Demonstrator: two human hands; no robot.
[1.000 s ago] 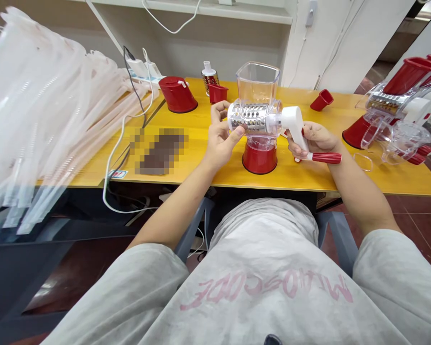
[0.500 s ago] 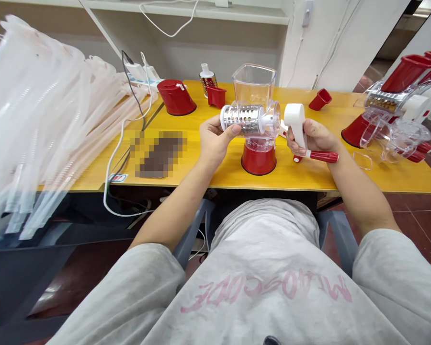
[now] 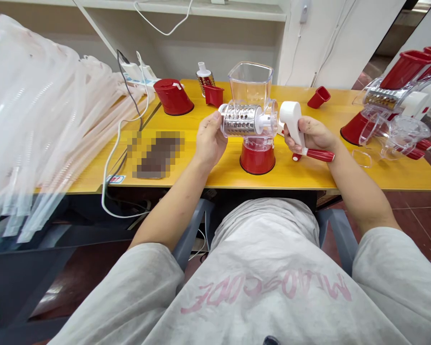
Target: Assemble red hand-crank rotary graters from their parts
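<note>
My left hand (image 3: 210,140) is closed on the white left end of a metal grater drum (image 3: 241,120). The drum lies level, its white shaft reaching into the round opening of the clear grater housing (image 3: 251,86). Below, the housing stands upright on a red base (image 3: 257,158). To the right, my right hand (image 3: 314,134) grips a white crank handle (image 3: 291,117) with a red grip (image 3: 320,155). A small gap separates the crank's white head from the housing.
Behind are a red base part (image 3: 173,97), another drum (image 3: 205,79) and a red pusher (image 3: 213,95). A red piece (image 3: 319,97) lies back right. Assembled graters (image 3: 388,98) crowd the right end. Plastic bags (image 3: 39,110) and a white cable (image 3: 111,155) occupy the left, beside a pixelated dark object (image 3: 158,158).
My left thumb has shifted from the drum's perforated side back to its white end. My right hand still grips the crank; the whole view has shifted slightly.
</note>
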